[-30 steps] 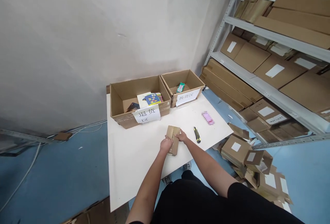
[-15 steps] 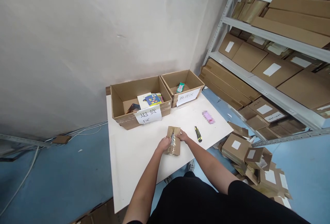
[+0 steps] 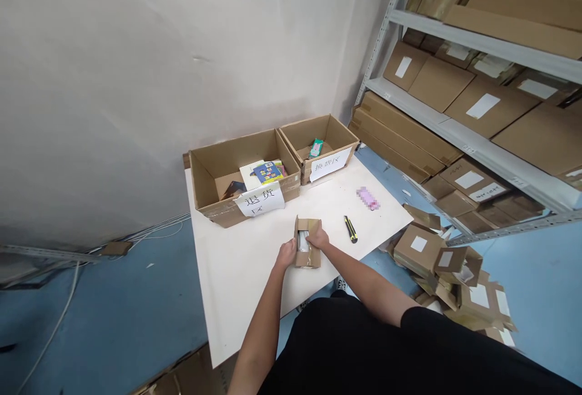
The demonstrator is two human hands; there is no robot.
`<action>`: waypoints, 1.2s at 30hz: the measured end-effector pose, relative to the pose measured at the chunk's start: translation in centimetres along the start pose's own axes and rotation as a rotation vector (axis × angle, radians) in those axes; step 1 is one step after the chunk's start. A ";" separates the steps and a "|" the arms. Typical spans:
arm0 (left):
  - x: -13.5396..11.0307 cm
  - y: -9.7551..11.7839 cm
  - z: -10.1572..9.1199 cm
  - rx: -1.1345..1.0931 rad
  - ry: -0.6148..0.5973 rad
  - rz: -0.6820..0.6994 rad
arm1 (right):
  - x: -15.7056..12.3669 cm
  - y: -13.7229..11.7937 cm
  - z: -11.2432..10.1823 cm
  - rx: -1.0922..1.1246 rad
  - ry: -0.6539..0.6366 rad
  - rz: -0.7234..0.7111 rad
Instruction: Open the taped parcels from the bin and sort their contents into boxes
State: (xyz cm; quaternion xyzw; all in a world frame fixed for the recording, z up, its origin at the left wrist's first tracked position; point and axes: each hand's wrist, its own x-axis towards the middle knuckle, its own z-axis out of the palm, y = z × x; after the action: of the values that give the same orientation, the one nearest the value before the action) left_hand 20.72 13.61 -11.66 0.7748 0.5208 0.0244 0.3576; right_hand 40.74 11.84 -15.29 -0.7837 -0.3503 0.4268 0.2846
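Note:
A small brown cardboard box [image 3: 308, 260] rests on the white table [image 3: 240, 274] close to its front edge. Its top flaps are parted, and something whitish [image 3: 302, 241] shows inside, too little of it visible to name. My left hand [image 3: 286, 253] grips the box's left side. On the right flap, my right hand [image 3: 319, 237] is closed, its fingers at the opening. To the right lies a yellow-and-black utility knife [image 3: 350, 229], apart from both hands.
Two open cartons with paper signs, a larger one [image 3: 218, 210] holding booklets and a smaller one [image 3: 295, 140] holding a green packet [image 3: 316, 148], stand at the back. A blurred pink item [image 3: 368, 198] lies at right. Opened boxes [image 3: 416, 246] litter the floor beside a loaded shelf [image 3: 454, 122].
The box's top flaps have been pulled apart, widening the gap and exposing the whitish contents. My right hand has moved onto the opening. The view has shifted slightly.

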 end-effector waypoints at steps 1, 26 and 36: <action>-0.3 -0.3 0.1 -0.012 0.017 -0.026 | -0.2 -0.1 0.1 0.011 0.025 0.018; -0.9 -3.5 2.0 -0.515 0.384 -0.100 | -1.7 2.7 -4.8 -0.315 0.259 -0.293; -2.5 -2.7 3.5 0.170 0.177 0.460 | -3.0 -2.3 0.2 -0.799 -0.185 -0.613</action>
State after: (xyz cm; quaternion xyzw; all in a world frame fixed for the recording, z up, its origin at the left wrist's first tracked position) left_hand 18.88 10.23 -15.01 0.8951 0.3602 0.1287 0.2292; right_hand 38.66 10.85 -12.23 -0.6516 -0.7235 0.2239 0.0426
